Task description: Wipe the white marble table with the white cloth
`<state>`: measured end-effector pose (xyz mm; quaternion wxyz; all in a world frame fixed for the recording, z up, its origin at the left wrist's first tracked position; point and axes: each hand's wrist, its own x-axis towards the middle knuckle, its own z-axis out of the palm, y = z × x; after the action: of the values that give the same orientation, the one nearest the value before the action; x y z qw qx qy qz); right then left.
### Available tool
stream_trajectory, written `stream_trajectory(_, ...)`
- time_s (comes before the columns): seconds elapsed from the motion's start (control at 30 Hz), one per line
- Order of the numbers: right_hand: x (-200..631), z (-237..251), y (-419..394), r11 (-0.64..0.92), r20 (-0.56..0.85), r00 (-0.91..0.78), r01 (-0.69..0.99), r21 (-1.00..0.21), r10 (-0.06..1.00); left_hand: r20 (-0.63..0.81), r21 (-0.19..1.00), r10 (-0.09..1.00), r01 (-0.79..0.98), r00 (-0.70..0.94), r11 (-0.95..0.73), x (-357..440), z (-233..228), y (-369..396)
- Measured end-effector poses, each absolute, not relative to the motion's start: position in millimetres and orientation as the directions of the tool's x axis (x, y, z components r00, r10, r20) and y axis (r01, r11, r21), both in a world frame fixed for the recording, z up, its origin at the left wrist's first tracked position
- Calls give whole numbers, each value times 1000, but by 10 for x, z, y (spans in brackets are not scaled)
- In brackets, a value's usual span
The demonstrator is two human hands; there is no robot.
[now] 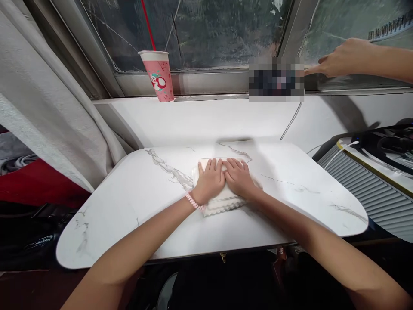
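A folded cream cloth [224, 206] with a scalloped edge lies on a white marble-patterned tabletop [161, 215]. On its left half rests my left hand [211, 183], palm down, with the fingers stretched forward and a pink coiled band on the wrist. My right hand [238, 177] presses flat on the cloth's right half, close beside the left one, fingers also extended. Neither hand is wrapped round the cloth. Part of the cloth is hidden under both palms.
A pink paper cup [160, 77] with a red straw stands on the windowsill. Another person's hand [338, 60] reaches in from the right towards a blurred-out patch. A curtain [58, 86] hangs left; a ribbed cabinet [364, 185] with cables stands right.
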<state>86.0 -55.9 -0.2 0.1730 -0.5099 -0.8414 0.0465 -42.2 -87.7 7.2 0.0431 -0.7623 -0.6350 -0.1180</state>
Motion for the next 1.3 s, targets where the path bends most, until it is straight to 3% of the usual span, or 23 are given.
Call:
stream_trajectory(0.37, 750, 1, 365, 422, 279, -338, 837, -347, 899, 298, 161, 953, 981, 60, -112, -384, 78, 18)
stream_trajectory(0.53, 818, -21, 184, 436, 280, -359, 849, -300, 890, 299, 127, 951, 984, 79, -122, -330, 41, -175)
stream_trajectory(0.67, 1041, -11, -370, 471, 260, -411, 847, -246, 874, 272, 70, 957, 990, 100, -124, -179, 53, -763)
stream_trajectory(0.77, 1345, -40, -934, 524, 276, -471, 835, -169, 838, 238, -1, 934, 961, 268, -276, -10, 59, -1278)
stream_trajectory(0.9, 1870, -105, -1283, 502, 316, -445, 856, -124, 838, 192, 35, 883, 896, 428, -442, 340, 67, -1505)
stream_trajectory(1.1, 2498, -39, -587, 362, 298, -297, 912, -194, 907, 247, 159, 877, 875, 413, -457, 1019, 80, -741)
stream_trajectory(1.3, 2415, -10, 154, 319, 322, -229, 912, -260, 918, 213, 257, 905, 872, 368, -416, 1054, 77, 54)
